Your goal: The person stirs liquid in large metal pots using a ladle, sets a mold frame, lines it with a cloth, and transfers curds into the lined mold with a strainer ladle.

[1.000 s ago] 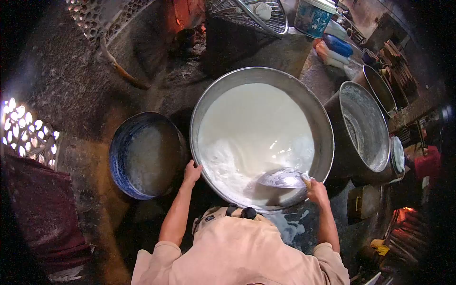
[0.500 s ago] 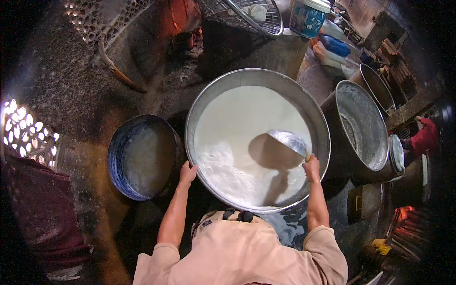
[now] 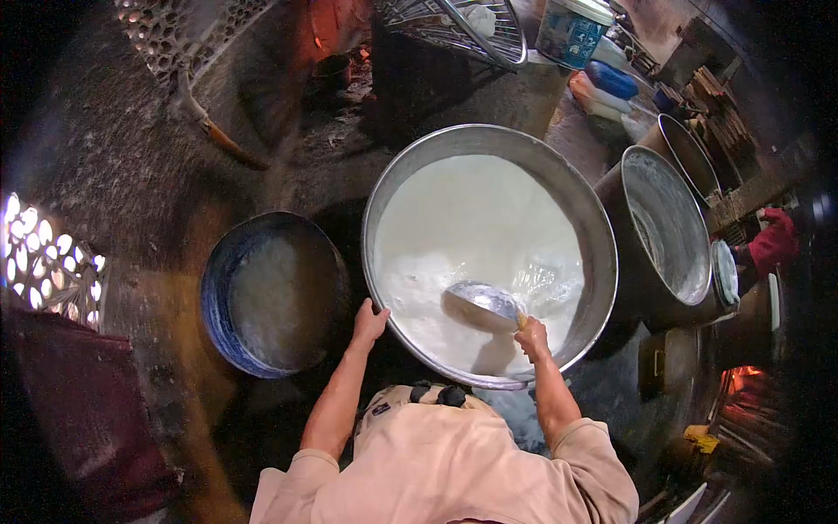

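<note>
A wide round metal pan [image 3: 602, 236] holds white liquid [image 3: 476, 210], with foam at its lower left. My left hand [image 3: 372, 323] grips the pan's rim at the lower left. In my right hand [image 3: 532, 339] is the yellowish handle of a metal ladle [image 3: 483, 297]; its bowl is at the surface of the liquid, in the lower middle of the pan. Whether the bowl has dipped under cannot be made out. Left of the pan stands a blue-rimmed tub [image 3: 216, 310] with cloudy liquid inside.
Large metal vats [image 3: 668, 223] stand at the right, near a person in a red sleeve [image 3: 774, 240]. A fire [image 3: 742, 378] glows at the lower right. At the top are a wire basket [image 3: 511, 35] and a blue-labelled bucket [image 3: 572, 35]. A dark red cloth [image 3: 83, 406] hangs at the left.
The ladle and my right hand have moved left and down, lowering the bowl to the liquid. The pan has shifted slightly right in view, with my left hand still on its rim.
</note>
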Available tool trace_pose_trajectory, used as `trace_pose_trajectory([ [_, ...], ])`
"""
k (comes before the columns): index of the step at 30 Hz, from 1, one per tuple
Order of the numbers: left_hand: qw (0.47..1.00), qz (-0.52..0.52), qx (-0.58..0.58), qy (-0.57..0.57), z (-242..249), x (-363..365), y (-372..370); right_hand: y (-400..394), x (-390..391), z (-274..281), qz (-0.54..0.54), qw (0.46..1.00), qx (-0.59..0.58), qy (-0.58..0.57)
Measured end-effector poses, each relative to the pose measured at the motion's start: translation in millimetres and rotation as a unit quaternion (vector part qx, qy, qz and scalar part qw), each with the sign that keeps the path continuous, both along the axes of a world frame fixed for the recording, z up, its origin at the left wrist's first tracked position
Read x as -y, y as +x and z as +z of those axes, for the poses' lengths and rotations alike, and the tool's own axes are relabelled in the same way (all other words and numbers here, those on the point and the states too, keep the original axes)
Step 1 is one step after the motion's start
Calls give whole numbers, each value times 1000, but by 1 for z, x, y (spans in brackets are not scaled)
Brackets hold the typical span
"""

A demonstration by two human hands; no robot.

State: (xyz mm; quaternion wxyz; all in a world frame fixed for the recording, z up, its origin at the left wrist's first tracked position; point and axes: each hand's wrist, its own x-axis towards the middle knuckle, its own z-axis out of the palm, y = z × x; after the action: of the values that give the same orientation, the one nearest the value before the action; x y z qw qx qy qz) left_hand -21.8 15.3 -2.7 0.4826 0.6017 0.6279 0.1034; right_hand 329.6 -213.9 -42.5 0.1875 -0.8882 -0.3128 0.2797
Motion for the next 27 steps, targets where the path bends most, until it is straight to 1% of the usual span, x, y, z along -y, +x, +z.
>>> trace_pose_trajectory([
  [2, 1000, -8, 10, -17, 3, -4, -2, -31, -10, 34, -7, 999, -27, -29],
  [4, 999, -17, 36, -31, -17, -8, -6, -47, -13, 46, -2, 996, -43, -72],
  [5, 998, -21, 48, -38, -28, -11, -9, -56, -13, 51, 5, 997, -47, -65],
  [6, 999, -38, -3, 14, 1, -6, -7, -66, -13, 62, 13, 997, -50, -57],
  [7, 998, -54, 3, 16, 18, -5, -11, -74, -12, 74, 21, 997, -53, -48],
  [8, 997, -70, 9, 19, 30, -6, -15, -81, -11, 85, 6, 997, -61, -52],
  [9, 996, -84, 16, 22, 35, -9, -16, -86, -10, 96, -8, 996, -68, -56],
  [10, 993, -86, 68, 39, 19, -11, -24, -91, -7, 107, -22, 995, -75, -61],
  [11, 994, -41, 104, -1, 3, -10, -37, -94, -5, 120, -21, 995, -84, -47],
  [13, 980, 52, 173, -80, 14, -4, -55, -91, -1, 147, -16, 995, -100, -18],
  [15, 970, 99, 214, -55, 8, 0, -89, -83, -6, 170, 2, 991, -130, 1],
  [16, 967, 115, 219, -57, -3, 2, -109, -79, -15, 177, 26, 988, -146, 38],
  [17, 971, 134, 190, -54, 7, 6, -125, -77, -26, 185, 52, 983, -163, 73],
  [18, 972, 153, 171, -56, 25, 12, -136, -80, -43, 195, 67, 970, -202, 119],
  [20, 959, 209, 174, -75, 8, 23, -172, -104, -90, 210, 97, 931, -282, 209],
  [21, 953, 246, 153, -87, 22, 30, -180, -119, -115, 210, 107, 899, -345, 250],
  [22, 947, 266, 165, -77, 21, 36, -190, -130, -140, 191, 125, 865, -417, 248],
  [23, 940, 285, 173, -71, 21, 47, -204, -151, -167, 189, 150, 875, -414, 201],
  [25, 931, 315, 169, -72, 22, 65, -226, -198, -223, 137, 217, 910, -318, 155],
  [26, 925, 332, 172, -69, 22, 67, -232, -234, -238, 136, 194, 911, -276, 236],
  [27, 918, 351, 172, -71, 27, 71, -237, -260, -244, 127, 186, 911, -266, 256],
])
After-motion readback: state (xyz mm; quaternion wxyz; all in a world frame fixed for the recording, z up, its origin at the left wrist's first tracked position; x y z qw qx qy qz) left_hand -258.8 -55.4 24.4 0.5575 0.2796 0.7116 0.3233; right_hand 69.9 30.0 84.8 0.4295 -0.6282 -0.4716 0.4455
